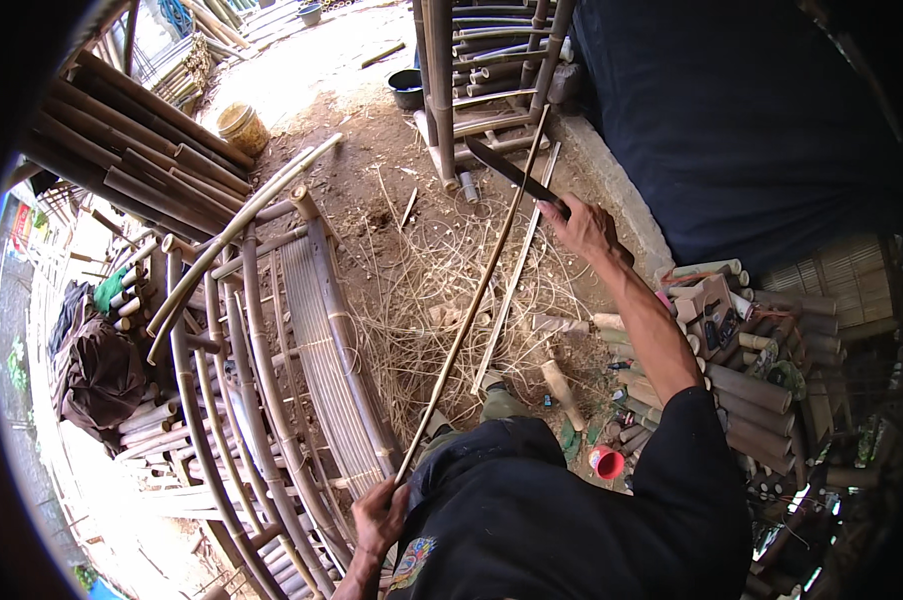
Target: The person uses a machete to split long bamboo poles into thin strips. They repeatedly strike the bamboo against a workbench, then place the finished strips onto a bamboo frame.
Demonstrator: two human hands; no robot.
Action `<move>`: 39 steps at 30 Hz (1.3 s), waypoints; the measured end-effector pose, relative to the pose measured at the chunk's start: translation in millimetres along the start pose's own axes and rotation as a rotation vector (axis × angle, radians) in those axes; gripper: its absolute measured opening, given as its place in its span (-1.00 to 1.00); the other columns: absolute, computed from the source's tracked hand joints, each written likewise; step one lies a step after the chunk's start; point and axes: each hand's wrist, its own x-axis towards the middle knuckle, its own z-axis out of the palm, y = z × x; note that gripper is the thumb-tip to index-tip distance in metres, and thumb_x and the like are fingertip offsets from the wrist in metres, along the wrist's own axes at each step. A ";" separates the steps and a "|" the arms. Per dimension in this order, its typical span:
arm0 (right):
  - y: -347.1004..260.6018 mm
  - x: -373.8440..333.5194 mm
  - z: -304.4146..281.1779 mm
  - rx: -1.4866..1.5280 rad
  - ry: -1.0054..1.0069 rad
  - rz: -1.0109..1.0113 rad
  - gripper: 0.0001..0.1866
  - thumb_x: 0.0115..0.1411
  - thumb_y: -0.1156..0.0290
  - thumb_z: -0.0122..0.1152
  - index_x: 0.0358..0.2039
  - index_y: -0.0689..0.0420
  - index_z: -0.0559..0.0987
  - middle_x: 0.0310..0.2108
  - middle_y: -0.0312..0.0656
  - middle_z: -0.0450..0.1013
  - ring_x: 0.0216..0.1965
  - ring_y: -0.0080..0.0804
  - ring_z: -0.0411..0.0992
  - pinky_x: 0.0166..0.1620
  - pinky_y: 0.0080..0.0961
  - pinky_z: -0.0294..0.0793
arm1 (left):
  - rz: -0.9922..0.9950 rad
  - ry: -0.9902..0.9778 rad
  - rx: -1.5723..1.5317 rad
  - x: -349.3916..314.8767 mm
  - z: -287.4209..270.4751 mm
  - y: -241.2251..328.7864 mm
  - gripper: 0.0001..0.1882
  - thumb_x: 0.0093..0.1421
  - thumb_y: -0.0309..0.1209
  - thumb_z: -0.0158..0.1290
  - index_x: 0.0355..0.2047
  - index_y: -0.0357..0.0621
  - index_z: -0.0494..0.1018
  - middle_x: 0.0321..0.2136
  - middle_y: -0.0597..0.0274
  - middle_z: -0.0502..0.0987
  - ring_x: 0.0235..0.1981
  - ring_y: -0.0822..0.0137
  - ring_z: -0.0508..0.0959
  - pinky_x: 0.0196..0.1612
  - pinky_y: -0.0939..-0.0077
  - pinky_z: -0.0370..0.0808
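My right hand (583,228), arm stretched forward, is closed around the handle of a machete (511,168). Its dark blade points away to the left and crosses a long, thin bamboo strip (476,303). Whether the edge touches the strip I cannot tell. At the strip's near end my left hand (379,515) is closed around it, low by my left side. From there the strip runs up and away toward a bamboo rack. A second, paler split bamboo strip (516,270) lies on the right of it, its near end by my foot.
A bamboo bench (321,350) stands close on my left. Shavings (421,290) litter the dirt floor ahead. Cut bamboo pieces (751,390) are heaped at the right, near a red cup (605,462). The bamboo rack (491,125) and a black bucket (405,88) stand farther off.
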 end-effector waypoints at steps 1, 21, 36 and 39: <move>2.2 5.3 -2.3 -0.013 0.018 -0.023 -0.25 0.15 -0.44 -0.16 -0.49 0.11 0.51 -0.75 -0.05 0.39 -0.63 -0.06 0.46 -0.57 -0.17 0.36 | -0.028 0.017 0.014 -7.4 -6.4 -9.8 -0.85 0.14 -0.46 0.15 -0.33 -0.31 0.54 -0.61 0.03 0.47 -0.57 0.17 0.51 -0.45 0.37 0.43; 166.7 82.4 -43.3 0.037 0.224 0.692 -0.18 0.21 -0.36 -0.17 -0.56 0.26 0.57 -0.58 0.01 0.54 -0.47 -0.06 0.57 -0.42 -0.22 0.47 | 0.009 0.008 0.274 -22.0 -20.7 -71.6 -0.86 0.16 -0.47 0.05 -0.49 -0.28 0.48 -0.62 0.02 0.47 -0.58 0.05 0.51 -0.48 0.28 0.42; -90.2 -74.7 22.8 0.198 0.078 -0.595 -0.35 0.25 -0.31 -0.18 -0.57 0.06 0.40 -0.77 -0.38 0.31 -0.81 -0.58 0.24 -0.82 -0.51 0.26 | -0.133 -0.063 -0.383 185.2 84.9 106.3 -0.65 0.34 -0.28 -0.01 0.02 -0.24 0.48 -0.53 0.41 0.45 -0.59 0.65 0.32 -0.54 0.70 0.28; -91.9 -72.4 23.1 0.137 0.089 -0.653 -0.38 0.25 -0.27 -0.10 -0.55 0.09 0.41 -0.74 -0.32 0.35 -0.80 -0.51 0.28 -0.79 -0.48 0.31 | -0.078 -0.035 -0.167 179.9 80.8 113.1 -0.68 0.32 -0.34 0.00 0.01 -0.25 0.50 -0.55 0.42 0.45 -0.57 0.67 0.31 -0.52 0.70 0.27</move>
